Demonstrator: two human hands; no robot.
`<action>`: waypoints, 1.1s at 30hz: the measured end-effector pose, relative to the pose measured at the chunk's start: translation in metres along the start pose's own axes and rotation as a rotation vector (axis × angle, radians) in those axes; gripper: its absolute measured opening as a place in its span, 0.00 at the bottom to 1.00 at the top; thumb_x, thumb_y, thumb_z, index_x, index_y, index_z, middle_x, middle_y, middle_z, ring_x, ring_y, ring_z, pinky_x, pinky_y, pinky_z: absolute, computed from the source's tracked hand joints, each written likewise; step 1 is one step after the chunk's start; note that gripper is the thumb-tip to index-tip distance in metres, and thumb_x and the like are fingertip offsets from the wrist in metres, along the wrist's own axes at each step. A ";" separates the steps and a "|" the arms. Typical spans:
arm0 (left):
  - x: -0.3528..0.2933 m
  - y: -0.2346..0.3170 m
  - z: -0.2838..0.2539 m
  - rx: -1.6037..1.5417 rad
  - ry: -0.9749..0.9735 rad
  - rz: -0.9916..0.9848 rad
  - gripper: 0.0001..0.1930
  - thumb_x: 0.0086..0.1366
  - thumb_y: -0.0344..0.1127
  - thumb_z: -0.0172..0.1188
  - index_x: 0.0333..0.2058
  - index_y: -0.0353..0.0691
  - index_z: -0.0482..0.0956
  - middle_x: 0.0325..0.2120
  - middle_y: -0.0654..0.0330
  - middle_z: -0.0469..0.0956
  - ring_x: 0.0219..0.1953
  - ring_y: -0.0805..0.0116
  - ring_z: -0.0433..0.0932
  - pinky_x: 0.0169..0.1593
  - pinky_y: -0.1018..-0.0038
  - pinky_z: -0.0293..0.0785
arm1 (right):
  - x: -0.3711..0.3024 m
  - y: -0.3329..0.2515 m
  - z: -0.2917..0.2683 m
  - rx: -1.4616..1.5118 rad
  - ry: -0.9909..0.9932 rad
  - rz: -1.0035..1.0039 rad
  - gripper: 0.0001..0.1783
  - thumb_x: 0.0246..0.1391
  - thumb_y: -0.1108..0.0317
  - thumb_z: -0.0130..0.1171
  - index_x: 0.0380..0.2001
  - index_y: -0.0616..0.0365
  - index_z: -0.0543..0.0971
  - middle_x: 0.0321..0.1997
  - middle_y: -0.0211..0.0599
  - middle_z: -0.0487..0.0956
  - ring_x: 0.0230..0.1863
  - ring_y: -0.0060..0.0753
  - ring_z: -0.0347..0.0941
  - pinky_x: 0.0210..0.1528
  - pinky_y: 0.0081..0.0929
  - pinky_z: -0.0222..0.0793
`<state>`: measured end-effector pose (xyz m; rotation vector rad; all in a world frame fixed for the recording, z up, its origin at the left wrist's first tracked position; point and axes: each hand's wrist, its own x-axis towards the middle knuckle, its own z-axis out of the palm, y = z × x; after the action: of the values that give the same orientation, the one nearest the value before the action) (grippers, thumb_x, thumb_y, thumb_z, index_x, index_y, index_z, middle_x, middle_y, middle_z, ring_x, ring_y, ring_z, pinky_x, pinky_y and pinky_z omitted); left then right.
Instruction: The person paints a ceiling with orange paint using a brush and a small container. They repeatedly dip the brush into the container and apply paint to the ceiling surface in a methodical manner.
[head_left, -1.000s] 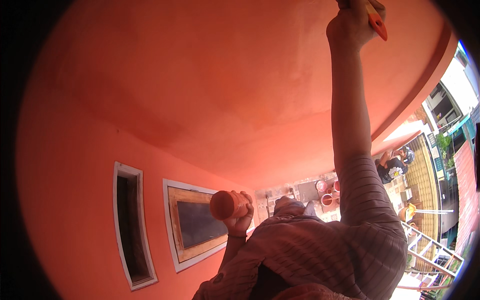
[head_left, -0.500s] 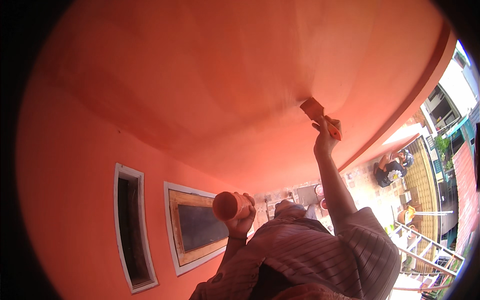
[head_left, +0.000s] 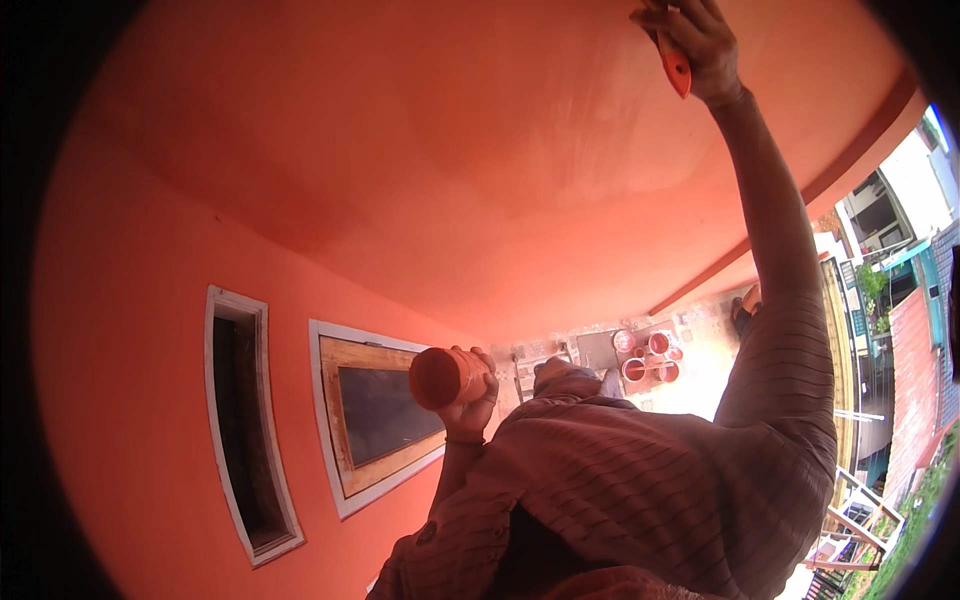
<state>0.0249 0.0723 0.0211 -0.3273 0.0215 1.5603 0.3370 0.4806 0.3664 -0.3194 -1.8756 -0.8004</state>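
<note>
My right hand (head_left: pixel 708 48) is raised high near the top edge, fingers closed around a paintbrush (head_left: pixel 677 72). Its orange handle shows, while the bristles lie outside the picture. Close by stretches a broad orange painted surface (head_left: pixel 450 150), with slightly darker and lighter streaks across it. Lower down, my left hand (head_left: pixel 474 412) grips an orange paint pot (head_left: pixel 438 378) from its side. The mouth of the pot faces left, and its inside is coated orange; how much paint is in it cannot be made out.
On the orange wall at left are a narrow white-framed window (head_left: pixel 245 430) and a wood-framed window (head_left: pixel 385 420). Several paint buckets (head_left: pixel 634 370) stand on the floor far below. A ladder (head_left: pixel 865 515) stands at lower right. My right arm mostly hides another person (head_left: pixel 743 312).
My right hand has moved up with the paintbrush, carrying the bristles out of the picture. My left hand and the pot have shifted slightly up and left in view. More buckets show below.
</note>
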 end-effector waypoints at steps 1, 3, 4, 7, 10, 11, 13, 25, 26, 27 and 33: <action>0.000 0.001 -0.001 -0.001 -0.005 0.001 0.29 0.63 0.52 0.70 0.59 0.48 0.80 0.59 0.54 0.75 0.65 0.56 0.71 0.56 0.50 0.79 | -0.030 -0.011 0.009 0.047 0.011 -0.034 0.15 0.43 0.78 0.78 0.36 0.52 0.87 0.54 0.36 0.86 0.57 0.44 0.81 0.51 0.34 0.82; -0.002 0.002 -0.001 0.006 -0.006 0.016 0.29 0.62 0.52 0.71 0.59 0.47 0.80 0.59 0.54 0.75 0.65 0.57 0.71 0.56 0.50 0.79 | -0.097 -0.037 0.023 0.052 -0.074 -0.023 0.13 0.43 0.75 0.71 0.36 0.50 0.85 0.55 0.35 0.85 0.61 0.47 0.79 0.50 0.34 0.85; -0.004 0.002 -0.002 -0.006 0.011 0.027 0.29 0.62 0.52 0.71 0.59 0.47 0.80 0.59 0.55 0.76 0.66 0.57 0.70 0.56 0.50 0.79 | -0.131 -0.053 0.026 0.079 -0.149 -0.006 0.13 0.46 0.75 0.73 0.36 0.51 0.85 0.59 0.38 0.83 0.61 0.51 0.79 0.55 0.37 0.84; -0.007 0.002 0.000 -0.014 0.035 0.033 0.30 0.62 0.53 0.71 0.59 0.47 0.80 0.59 0.56 0.76 0.67 0.57 0.69 0.57 0.49 0.79 | -0.215 -0.096 0.032 0.126 -0.322 0.037 0.18 0.40 0.74 0.72 0.38 0.50 0.83 0.66 0.33 0.78 0.68 0.47 0.74 0.49 0.30 0.88; -0.008 0.002 0.005 0.015 0.072 0.013 0.30 0.61 0.53 0.72 0.59 0.47 0.80 0.59 0.57 0.76 0.67 0.57 0.68 0.58 0.49 0.78 | -0.275 -0.124 0.033 0.200 -0.468 0.073 0.22 0.37 0.72 0.74 0.41 0.51 0.82 0.68 0.34 0.75 0.70 0.50 0.71 0.48 0.32 0.89; -0.007 0.001 0.007 0.010 0.098 0.009 0.30 0.61 0.53 0.72 0.59 0.47 0.80 0.59 0.57 0.76 0.67 0.58 0.69 0.58 0.49 0.78 | -0.290 -0.131 0.033 0.221 -0.504 0.092 0.23 0.37 0.71 0.74 0.41 0.51 0.81 0.68 0.35 0.75 0.70 0.51 0.71 0.48 0.33 0.89; -0.004 0.001 0.011 0.011 0.111 -0.010 0.30 0.62 0.53 0.71 0.59 0.47 0.80 0.59 0.57 0.76 0.67 0.57 0.69 0.58 0.49 0.78 | -0.313 -0.146 0.030 0.271 -0.592 0.126 0.24 0.36 0.71 0.74 0.42 0.51 0.81 0.69 0.35 0.74 0.71 0.53 0.69 0.47 0.34 0.89; 0.013 0.001 0.012 0.041 0.106 -0.049 0.26 0.63 0.51 0.71 0.57 0.47 0.83 0.57 0.55 0.78 0.65 0.57 0.71 0.56 0.51 0.80 | -0.226 -0.072 0.004 0.554 -0.677 0.071 0.15 0.39 0.79 0.69 0.32 0.53 0.77 0.49 0.32 0.84 0.52 0.37 0.83 0.44 0.32 0.84; 0.013 0.001 0.011 0.044 0.073 -0.059 0.27 0.62 0.51 0.71 0.57 0.47 0.83 0.58 0.55 0.77 0.65 0.56 0.71 0.56 0.51 0.80 | -0.203 -0.059 0.000 0.529 -0.684 0.024 0.14 0.39 0.79 0.69 0.31 0.53 0.78 0.48 0.30 0.85 0.50 0.37 0.83 0.43 0.32 0.84; 0.013 0.002 0.010 0.017 0.078 -0.060 0.27 0.62 0.51 0.71 0.57 0.47 0.83 0.58 0.54 0.77 0.65 0.56 0.71 0.56 0.50 0.80 | -0.180 -0.048 -0.004 0.498 -0.715 -0.021 0.13 0.39 0.78 0.68 0.30 0.53 0.78 0.46 0.29 0.85 0.49 0.37 0.84 0.41 0.32 0.84; 0.012 0.006 -0.002 0.027 0.026 -0.050 0.26 0.63 0.50 0.70 0.58 0.48 0.82 0.59 0.53 0.76 0.65 0.54 0.71 0.56 0.51 0.79 | -0.048 0.012 -0.043 0.332 -0.585 -0.107 0.10 0.45 0.78 0.72 0.31 0.54 0.82 0.43 0.33 0.87 0.46 0.39 0.85 0.40 0.33 0.85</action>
<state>0.0202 0.0837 0.0151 -0.3249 0.0538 1.5050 0.3954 0.4675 0.3393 -0.2602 -2.5509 -0.4746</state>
